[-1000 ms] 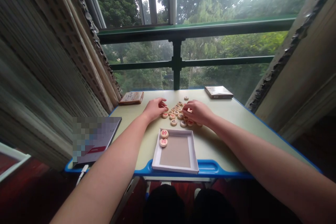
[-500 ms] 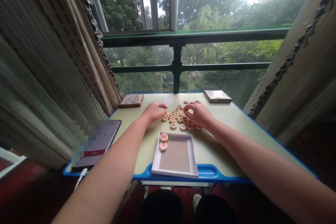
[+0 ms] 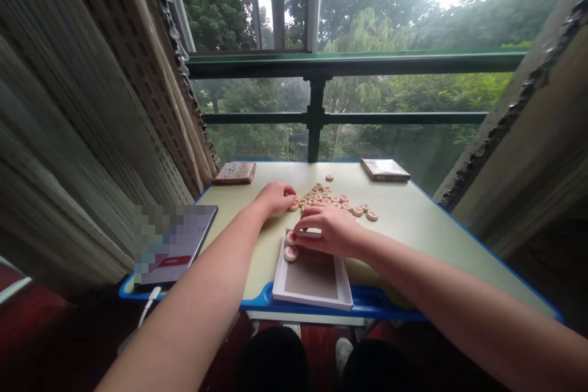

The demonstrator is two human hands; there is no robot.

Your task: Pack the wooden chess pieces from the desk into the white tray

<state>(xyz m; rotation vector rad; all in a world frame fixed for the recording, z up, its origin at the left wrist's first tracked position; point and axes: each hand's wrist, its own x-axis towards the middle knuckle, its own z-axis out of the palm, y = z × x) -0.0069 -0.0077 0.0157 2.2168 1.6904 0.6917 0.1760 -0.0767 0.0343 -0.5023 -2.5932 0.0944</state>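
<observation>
My left hand [image 3: 275,197] rests at the left edge of a loose group of xiangqi pieces [image 3: 326,195], its fingers closed down on one of them. A piece with a red character [image 3: 293,207] lies just under those fingertips. Over the far part of a shallow white box [image 3: 346,288] hangs my right hand [image 3: 328,228]. Its thumb and fingers come together at the upper red-marked piece [image 3: 291,237] in the box's far left corner; the fingers partly cover what they grip. Below it in the box lies a second red-marked piece [image 3: 291,254].
A tablet [image 3: 184,251] with a white cable [image 3: 149,306] lies at the left. Flat boxes stand at the far left [image 3: 235,173] and far right [image 3: 384,169]. One piece [image 3: 329,177] sits apart behind the group. The table [image 3: 436,251] has a blue edge.
My right hand has moved from the pieces back toward me, over the box. My left hand's fingers have closed at the group's left edge. The view has shifted slightly.
</observation>
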